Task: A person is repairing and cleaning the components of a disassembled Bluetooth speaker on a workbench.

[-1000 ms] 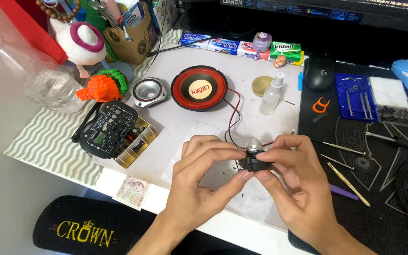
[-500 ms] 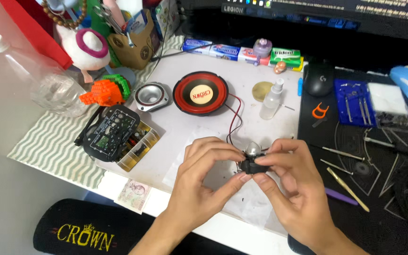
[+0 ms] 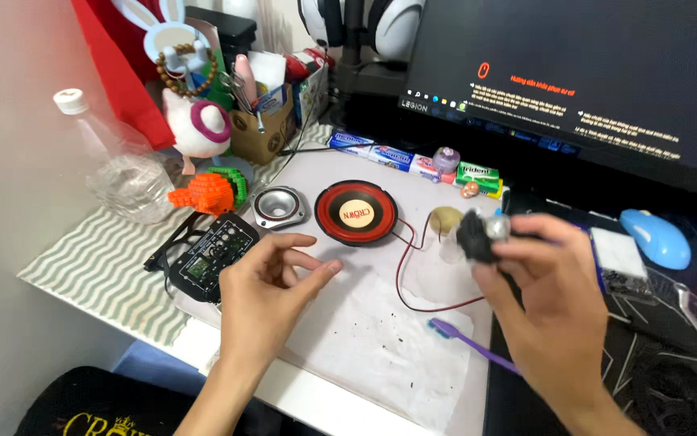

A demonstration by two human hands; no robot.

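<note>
The right hand (image 3: 546,303) is raised above the desk, its fingers closed around a small black part with a silvery metal end (image 3: 479,234), which it holds up in front of the monitor's lower edge, blurred; the left hand (image 3: 272,278) hovers empty over a white sheet of paper (image 3: 364,339), fingers loosely curled and apart, gripping nothing; a thin red and black wire (image 3: 413,282) loops across the paper from a round red and black speaker cone (image 3: 356,213) that lies flat near the middle of the desk; just beside the cone to its left sits a smaller silver speaker (image 3: 279,207); a black circuit board (image 3: 211,257) lies near the left hand; a purple toothbrush (image 3: 465,339) rests on the paper's right edge, below the right hand; a clear plastic bottle (image 3: 118,173) lies at the far left.
</note>
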